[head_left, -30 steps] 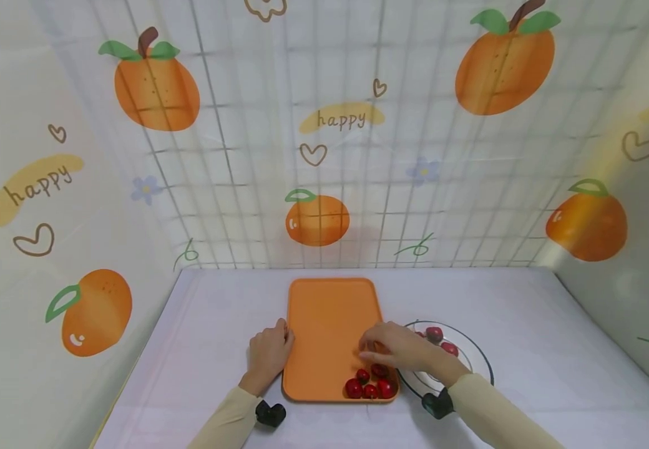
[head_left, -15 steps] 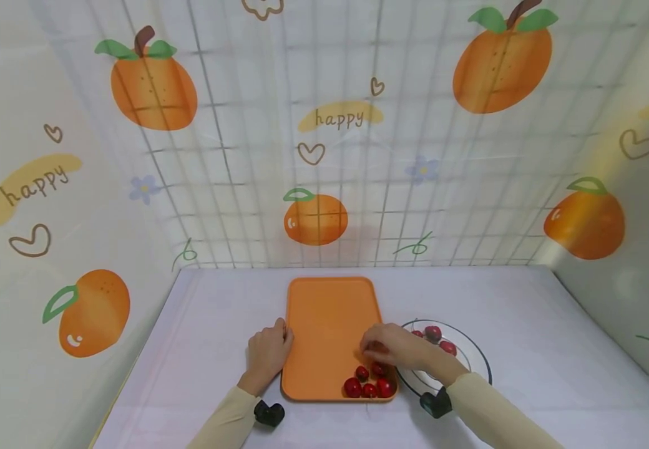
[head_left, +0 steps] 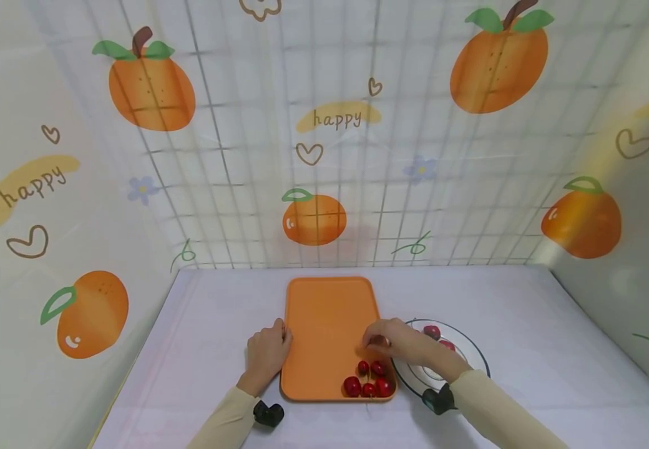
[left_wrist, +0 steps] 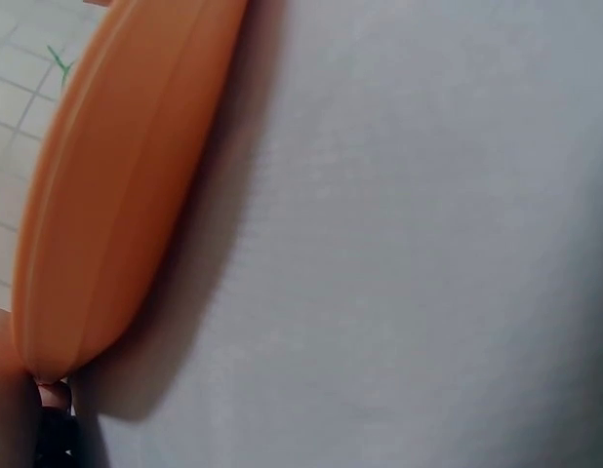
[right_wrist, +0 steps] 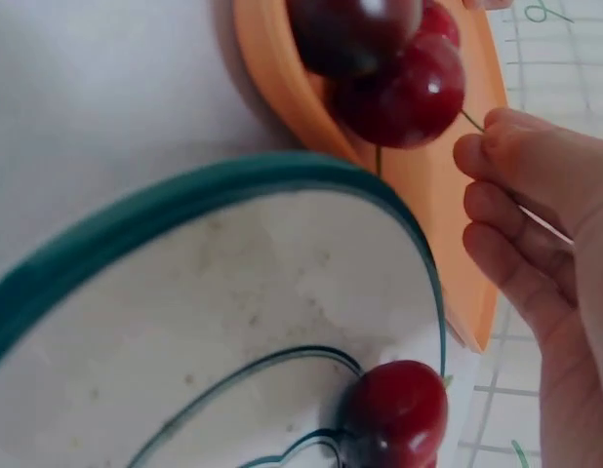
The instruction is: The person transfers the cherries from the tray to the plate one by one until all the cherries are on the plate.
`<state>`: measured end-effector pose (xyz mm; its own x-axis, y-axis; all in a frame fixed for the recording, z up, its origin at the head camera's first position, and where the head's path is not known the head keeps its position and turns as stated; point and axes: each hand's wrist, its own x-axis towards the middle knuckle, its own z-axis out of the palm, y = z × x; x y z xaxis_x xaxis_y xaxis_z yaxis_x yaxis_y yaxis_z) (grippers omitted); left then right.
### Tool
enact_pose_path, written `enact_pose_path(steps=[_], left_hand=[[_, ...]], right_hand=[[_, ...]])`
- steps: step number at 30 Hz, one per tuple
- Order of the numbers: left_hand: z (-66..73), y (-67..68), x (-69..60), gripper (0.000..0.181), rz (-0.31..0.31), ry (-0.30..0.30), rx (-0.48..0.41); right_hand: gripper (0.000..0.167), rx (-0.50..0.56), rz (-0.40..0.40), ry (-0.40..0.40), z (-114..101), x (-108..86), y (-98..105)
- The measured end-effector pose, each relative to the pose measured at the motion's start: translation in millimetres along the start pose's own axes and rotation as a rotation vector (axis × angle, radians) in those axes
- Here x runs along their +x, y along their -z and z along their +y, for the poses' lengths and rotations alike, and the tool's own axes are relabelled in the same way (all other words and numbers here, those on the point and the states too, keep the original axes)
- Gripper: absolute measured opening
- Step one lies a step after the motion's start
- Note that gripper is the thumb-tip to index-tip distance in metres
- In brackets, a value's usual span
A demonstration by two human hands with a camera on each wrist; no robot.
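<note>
An orange tray lies on the table with several red cherries in its near right corner. My left hand holds the tray's left rim, with fingers at its edge in the left wrist view. My right hand is over the tray's right side. In the right wrist view its thumb and index finger pinch the thin stem of a cherry that sits among others by the tray wall. To the tray's right stands a clear glass plate with a few cherries, partly hidden by my right arm.
The plate's rim is right beside the tray's edge. White tablecloth covers the table. A curtain printed with oranges and a grid stands behind and at the sides.
My right hand has drawn slightly to the right, and the small cherry nearest it has shifted a little away from the near edge. My left hand stays on the tray rim.
</note>
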<state>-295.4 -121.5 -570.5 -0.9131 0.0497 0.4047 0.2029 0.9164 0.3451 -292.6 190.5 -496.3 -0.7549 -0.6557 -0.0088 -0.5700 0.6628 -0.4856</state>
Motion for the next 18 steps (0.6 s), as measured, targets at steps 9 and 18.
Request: enact_pose_path(steps=[9,18], left_hand=[[-2.2,-2.7,-0.1,0.030,-0.010,0.003,0.004],[-1.6,-2.3,0.2,0.029,0.001,-0.008,-0.004]], right_hand=[[0.020,-0.014,0.143,0.005,-1,-3.3,9],[0.019,-0.077,0.259,-0.007,-3,-8.6,19]])
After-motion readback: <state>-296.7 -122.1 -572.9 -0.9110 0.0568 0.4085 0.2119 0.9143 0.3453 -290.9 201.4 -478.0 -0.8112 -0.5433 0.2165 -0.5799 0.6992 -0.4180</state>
